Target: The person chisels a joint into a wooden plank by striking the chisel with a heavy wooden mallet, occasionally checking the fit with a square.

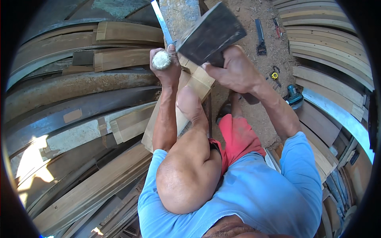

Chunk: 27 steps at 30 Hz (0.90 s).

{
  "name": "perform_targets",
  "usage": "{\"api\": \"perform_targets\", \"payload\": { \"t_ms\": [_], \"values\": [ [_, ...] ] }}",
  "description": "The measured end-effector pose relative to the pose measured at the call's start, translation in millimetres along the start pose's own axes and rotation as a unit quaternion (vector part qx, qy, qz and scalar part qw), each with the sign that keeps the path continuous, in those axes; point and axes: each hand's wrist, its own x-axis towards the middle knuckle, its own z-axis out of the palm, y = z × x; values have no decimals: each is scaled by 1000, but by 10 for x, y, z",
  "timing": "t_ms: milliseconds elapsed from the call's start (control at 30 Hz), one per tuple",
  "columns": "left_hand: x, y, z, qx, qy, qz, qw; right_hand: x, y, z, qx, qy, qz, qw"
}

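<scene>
My left hand [165,70] is wrapped round a chisel, whose pale, round handle end [161,60] points up at me. Its blade is hidden below the fist. My right hand [240,71] grips a dark, blocky wooden mallet [212,33] by its handle, with the head raised just right of the chisel. A light wooden board [202,81] lies under both hands. My bare foot [189,101] presses on that board, with the knee bent up between my arms. Beyond the left fist a narrow metal strip [160,20] runs toward the far edge, next to a worn bench surface [184,11].
Stacked planks [127,59] fill the left side, and more boards [323,43] line the right. On the dusty ground lie a dark flat tool [260,37], red-handled pliers [277,28], a yellow tape measure [274,75] and a teal power tool [293,96].
</scene>
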Motion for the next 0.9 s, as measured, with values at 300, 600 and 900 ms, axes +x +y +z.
{"api": "perform_targets", "payload": {
  "t_ms": [300, 600, 900],
  "values": [
    [-1, 108, -22, -138, -188, -157, 960, -105, -344, -536, 50, 116, 19, 992],
    [-180, 92, 9, -95, -235, -146, 956, 5, -657, -497, -83, 183, -90, 975],
    [-282, 272, 24, -36, -143, 36, 988, -23, -120, -204, -219, -81, -14, 972]
  ]
}}
